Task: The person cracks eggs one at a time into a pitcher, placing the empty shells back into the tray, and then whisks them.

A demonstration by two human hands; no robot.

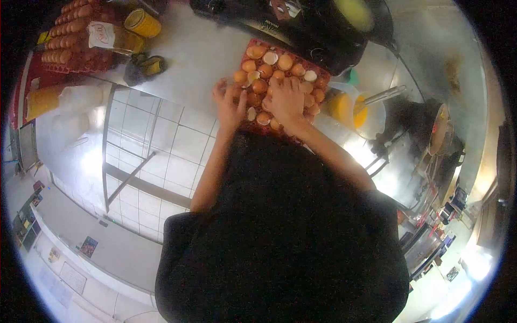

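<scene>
A red egg tray sits on the counter in front of me, holding several brown eggs and some broken, empty shells. At the tray's left edge is my left hand, its thumb and fingers apart around the edge cells. My right hand reaches over the middle of the tray with its fingers curled down among the eggs; what lies under them is hidden. To the right of the tray stands a clear bowl with yellow liquid egg and a metal-handled utensil leaning in it.
A black stove with a dark pan stands behind the tray. Stacked egg trays, a yellow-filled jar and a labelled packet are at the back left. Tiled floor shows below the counter.
</scene>
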